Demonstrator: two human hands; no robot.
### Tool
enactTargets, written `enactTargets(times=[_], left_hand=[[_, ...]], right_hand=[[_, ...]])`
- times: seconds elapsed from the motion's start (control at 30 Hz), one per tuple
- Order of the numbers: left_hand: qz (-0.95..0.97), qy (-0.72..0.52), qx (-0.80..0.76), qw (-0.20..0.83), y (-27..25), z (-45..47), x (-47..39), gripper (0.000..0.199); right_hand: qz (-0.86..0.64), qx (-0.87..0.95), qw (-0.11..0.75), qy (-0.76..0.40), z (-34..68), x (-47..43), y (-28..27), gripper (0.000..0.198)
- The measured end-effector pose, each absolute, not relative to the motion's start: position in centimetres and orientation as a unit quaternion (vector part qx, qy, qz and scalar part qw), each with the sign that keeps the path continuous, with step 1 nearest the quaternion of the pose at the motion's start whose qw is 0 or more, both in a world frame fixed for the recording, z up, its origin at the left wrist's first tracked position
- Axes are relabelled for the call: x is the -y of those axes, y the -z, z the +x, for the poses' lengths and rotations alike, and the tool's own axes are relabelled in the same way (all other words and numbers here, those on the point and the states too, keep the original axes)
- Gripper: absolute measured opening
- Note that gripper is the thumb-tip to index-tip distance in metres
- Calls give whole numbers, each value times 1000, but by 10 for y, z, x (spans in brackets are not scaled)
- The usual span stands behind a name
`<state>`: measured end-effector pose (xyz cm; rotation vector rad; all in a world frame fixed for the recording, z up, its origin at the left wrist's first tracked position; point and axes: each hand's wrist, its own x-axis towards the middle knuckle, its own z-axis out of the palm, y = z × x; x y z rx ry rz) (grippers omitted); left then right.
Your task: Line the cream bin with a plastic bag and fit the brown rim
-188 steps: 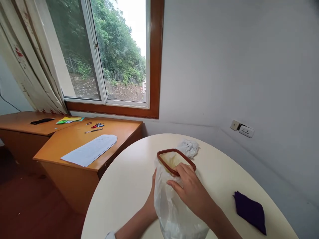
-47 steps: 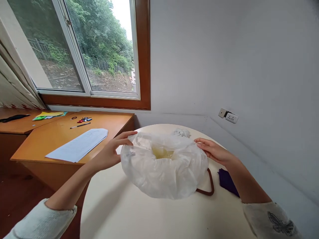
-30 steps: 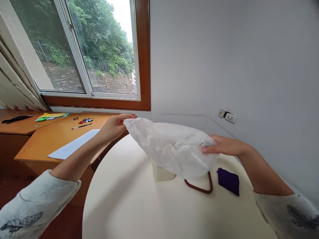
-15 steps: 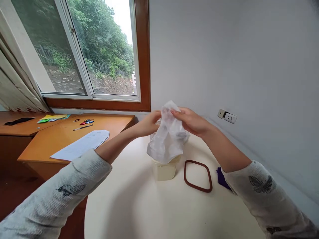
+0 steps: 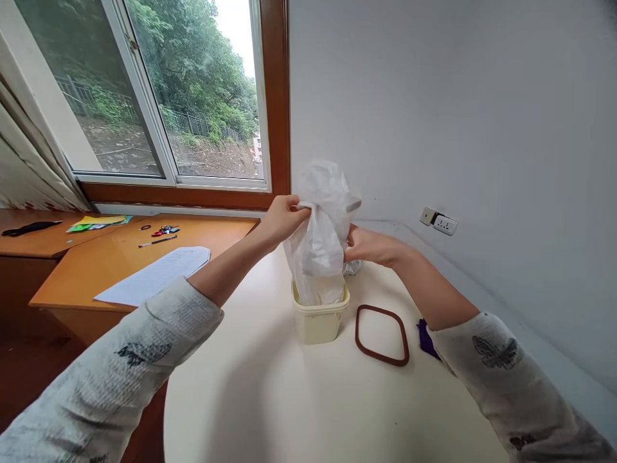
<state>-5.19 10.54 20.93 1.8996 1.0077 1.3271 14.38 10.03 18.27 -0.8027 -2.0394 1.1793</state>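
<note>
A thin white plastic bag point(image 5: 322, 241) stands up above a small cream bin point(image 5: 321, 326), its lower end inside the bin's opening. My left hand point(image 5: 285, 218) pinches the bag's left side between thumb and fingers. On the right side, lower down, my right hand point(image 5: 369, 246) grips the bag too; some of its fingertips are hidden behind the plastic. To the right of the bin lies a brown ring-shaped frame point(image 5: 382, 360) with rounded corners, flat on the white table point(image 5: 289, 411).
Something purple point(image 5: 426, 339) lies by my right forearm. Behind the bin is a crumpled clear plastic item point(image 5: 353, 267). On the wooden desk point(image 5: 226, 233) to the left are paper sheets point(image 5: 157, 276), a pen point(image 5: 158, 242) and keys point(image 5: 165, 229). A wall socket point(image 5: 445, 224) is at right.
The bag has puffed out and risen higher, and its lower end now sits inside the bin, whose rim shows. My left hand went slightly up and left; my right hand moved down.
</note>
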Motion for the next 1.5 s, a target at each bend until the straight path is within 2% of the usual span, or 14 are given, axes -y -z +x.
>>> enactTargets(times=[0.07, 0.23, 0.43, 0.53, 0.6, 0.7, 0.87, 1.1, 1.3, 1.5], left_hand=[[737, -485, -369, 291, -214, -39, -98, 14], [794, -455, -328, 235, -221, -17, -78, 15], [763, -554, -284, 173, -210, -37, -73, 46], [754, -553, -307, 180, -191, -55, -70, 37], [767, -515, -338, 182, -174, -64, -64, 23], [803, -435, -379, 147, -142, -71, -51, 14], [851, -364, -370, 82, -90, -71, -38, 11], [846, -397, -352, -50, -48, -70, -44, 12], [836, -428, -340, -31, -34, -72, -49, 19], [828, -454, -330, -15, -30, -73, -53, 19]], right_hand=[[-308, 771, 340, -443, 131, -101, -175, 67], [-292, 717, 453, -443, 108, -112, -161, 46], [-286, 572, 604, -476, 130, -131, -167, 31], [-299, 489, 673, -468, 156, -137, -180, 21], [-296, 456, 707, -452, 177, -140, -187, 18], [-285, 424, 747, -426, 208, -144, -191, 17], [-295, 398, 773, -396, 254, -147, -181, 16], [-348, 348, 799, -345, 284, -146, -153, 22], [-381, 341, 792, -334, 295, -148, -131, 28], [-401, 358, 780, -319, 298, -155, -126, 28]])
